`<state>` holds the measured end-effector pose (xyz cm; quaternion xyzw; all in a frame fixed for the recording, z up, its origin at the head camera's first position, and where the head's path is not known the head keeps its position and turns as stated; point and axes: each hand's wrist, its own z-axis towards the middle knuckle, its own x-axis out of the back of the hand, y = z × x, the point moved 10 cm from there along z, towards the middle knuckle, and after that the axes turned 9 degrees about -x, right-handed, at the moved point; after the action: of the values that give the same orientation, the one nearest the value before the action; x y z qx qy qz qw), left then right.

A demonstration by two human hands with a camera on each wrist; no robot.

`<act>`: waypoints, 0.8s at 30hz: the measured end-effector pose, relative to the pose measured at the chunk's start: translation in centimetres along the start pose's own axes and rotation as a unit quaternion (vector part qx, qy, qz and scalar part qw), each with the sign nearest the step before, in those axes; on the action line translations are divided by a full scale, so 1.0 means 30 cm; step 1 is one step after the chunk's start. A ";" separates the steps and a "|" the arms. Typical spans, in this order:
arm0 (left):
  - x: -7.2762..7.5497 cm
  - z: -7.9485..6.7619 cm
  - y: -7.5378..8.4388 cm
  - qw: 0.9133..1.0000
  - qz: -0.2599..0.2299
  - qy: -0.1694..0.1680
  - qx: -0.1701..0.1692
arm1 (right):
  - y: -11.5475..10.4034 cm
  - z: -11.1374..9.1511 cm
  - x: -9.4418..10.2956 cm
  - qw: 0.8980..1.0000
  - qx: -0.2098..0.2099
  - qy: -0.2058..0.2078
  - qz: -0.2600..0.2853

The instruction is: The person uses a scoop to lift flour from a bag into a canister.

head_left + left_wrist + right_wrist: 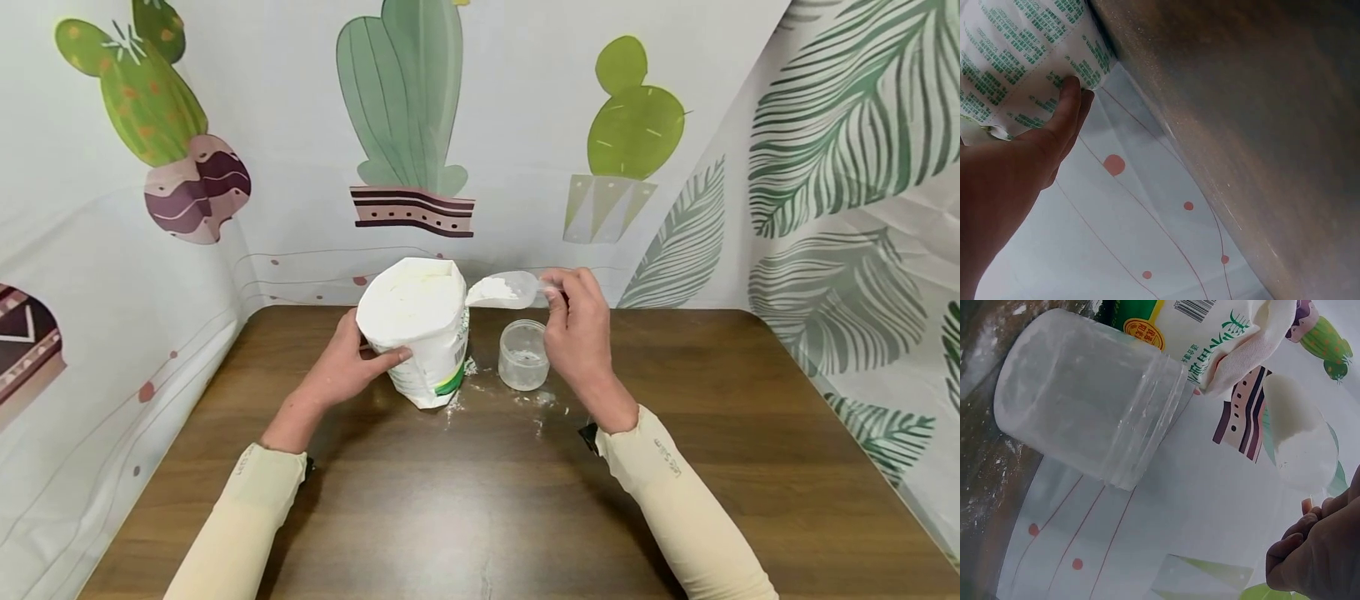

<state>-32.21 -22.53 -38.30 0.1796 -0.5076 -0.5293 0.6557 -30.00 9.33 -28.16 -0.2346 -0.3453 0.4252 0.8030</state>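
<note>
My left hand (pixel 341 367) grips a white flour bag (pixel 431 358), thumb across its front and fingers along its far side. The bag is open at the top and leans a little, with pale flour (pixel 412 293) inside. A clear plastic scoop (pixel 528 290), loaded with white flour (pixel 1288 412), is pinched by its handle in my right hand (pixel 581 333). The scoop is level, just right of the bag's mouth. Below it stands an open clear jar (pixel 524 367); whitish residue clouds its walls in the right wrist view (pixel 1079 394).
Spilled flour (pixel 453 407) dusts the brown wooden table (pixel 450 500) around the bag and jar. A white cloth backdrop (pixel 525 125) printed with cacti and leaves hangs directly behind the table's back edge and along its sides.
</note>
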 end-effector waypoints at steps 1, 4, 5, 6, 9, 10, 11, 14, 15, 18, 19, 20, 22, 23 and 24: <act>0.000 -0.001 0.002 1.000 0.001 -0.001 0.000 | 0.002 -0.002 0.004 1.000 -0.001 0.000 0.001; 0.000 -0.001 0.005 1.000 0.002 -0.002 -0.001 | 0.006 -0.006 0.018 1.000 -0.001 0.005 0.005; 0.001 -0.001 0.005 1.000 0.004 -0.002 -0.001 | 0.007 -0.007 0.023 1.000 0.001 0.007 0.005; 0.000 -0.002 0.004 1.000 0.005 -0.002 -0.001 | 0.008 -0.008 0.027 1.000 0.003 0.009 0.005; 0.000 -0.002 0.000 1.000 0.011 -0.004 0.000 | 0.010 -0.013 0.042 1.000 0.010 0.015 0.003; -0.001 -0.003 0.000 1.000 0.012 -0.004 -0.001 | 0.011 -0.015 0.047 1.000 0.012 0.017 0.000; -0.001 -0.003 -0.001 1.000 0.013 -0.005 -0.001 | 0.013 -0.016 0.051 1.000 0.013 0.018 -0.001; -0.003 -0.002 0.006 1.000 0.012 -0.007 -0.008 | 0.021 -0.020 0.065 1.000 0.011 0.021 -0.003; -0.003 -0.001 0.008 1.000 0.011 -0.006 -0.009 | 0.024 -0.020 0.069 1.000 0.010 0.021 -0.003; -0.003 -0.002 0.012 1.000 0.013 -0.005 -0.011 | 0.031 -0.021 0.081 1.000 0.006 0.022 -0.001; -0.002 -0.002 0.013 1.000 0.013 -0.005 -0.011 | 0.032 -0.021 0.085 1.000 0.007 0.023 -0.003; -0.002 -0.002 0.013 1.000 0.011 -0.005 -0.011 | 0.033 -0.022 0.088 1.000 0.007 0.022 -0.005; -0.002 -0.001 0.014 1.000 0.010 -0.005 -0.012 | 0.036 -0.022 0.095 1.000 0.006 0.021 -0.005; -0.003 0.000 0.016 1.000 0.009 -0.005 -0.014 | 0.037 -0.022 0.099 1.000 0.005 0.020 -0.005; -0.004 0.000 0.016 1.000 0.010 -0.006 -0.015 | 0.040 -0.022 0.102 1.000 0.004 0.019 -0.004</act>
<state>-31.95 -22.26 -37.99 0.1616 -0.5051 -0.5312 0.6607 -28.90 12.49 -28.30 -0.2384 -0.3289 0.4187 0.8122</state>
